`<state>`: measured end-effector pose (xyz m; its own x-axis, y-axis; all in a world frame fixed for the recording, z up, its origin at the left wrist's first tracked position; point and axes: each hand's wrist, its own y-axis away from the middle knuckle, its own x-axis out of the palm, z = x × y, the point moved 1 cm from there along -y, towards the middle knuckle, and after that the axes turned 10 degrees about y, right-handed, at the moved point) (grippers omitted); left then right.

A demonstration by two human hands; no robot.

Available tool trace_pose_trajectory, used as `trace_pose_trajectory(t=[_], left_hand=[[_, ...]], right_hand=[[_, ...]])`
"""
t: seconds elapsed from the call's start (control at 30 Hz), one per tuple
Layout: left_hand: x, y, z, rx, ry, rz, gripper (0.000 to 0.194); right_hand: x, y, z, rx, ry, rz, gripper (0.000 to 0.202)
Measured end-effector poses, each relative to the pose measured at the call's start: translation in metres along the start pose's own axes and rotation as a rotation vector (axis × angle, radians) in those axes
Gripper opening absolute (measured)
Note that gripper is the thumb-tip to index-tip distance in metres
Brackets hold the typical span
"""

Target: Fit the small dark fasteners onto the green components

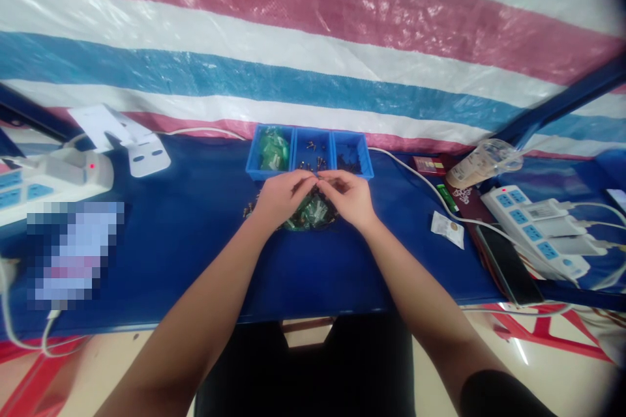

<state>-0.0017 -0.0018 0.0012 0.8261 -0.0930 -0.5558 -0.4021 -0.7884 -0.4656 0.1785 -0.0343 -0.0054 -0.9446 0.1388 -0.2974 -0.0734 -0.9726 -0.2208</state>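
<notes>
Striped sheeting point(293, 32) behind blue desk point(317, 273). Three-bin tray point(257, 174) near far edge, midway along. Left hand point(287, 195) and right hand point(349, 195) just nearside, over green bag point(313, 214). Pinched between both hands' fingertips: small part point(317, 178), too blurred to identify.

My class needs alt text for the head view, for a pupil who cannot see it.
A person's left hand and right hand almost meet over green plastic and small parts on a blue table; anything pinched is too small to make out. Just beyond are three blue bins, with a striped sheet behind.
</notes>
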Motion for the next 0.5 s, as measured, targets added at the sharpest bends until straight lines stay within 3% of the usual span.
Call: trace_pose_trajectory(t=[0.27,0.37,0.5], left_hand=[[0.0,0.0,-0.001,-0.018,-0.04,-0.04,0.029],[-0.001,0.0,-0.001,-0.017,-0.046,-0.049,0.029],[-0.002,0.0,-0.002,-0.009,-0.033,-0.072,0.029]], right_hand=[[0.001,-0.008,-0.005,0.266,-0.267,-0.045,0.042],[0.003,-0.009,-0.006,0.266,-0.358,0.01,0.053],[-0.011,-0.009,0.004,0.213,-0.175,0.034,0.04]])
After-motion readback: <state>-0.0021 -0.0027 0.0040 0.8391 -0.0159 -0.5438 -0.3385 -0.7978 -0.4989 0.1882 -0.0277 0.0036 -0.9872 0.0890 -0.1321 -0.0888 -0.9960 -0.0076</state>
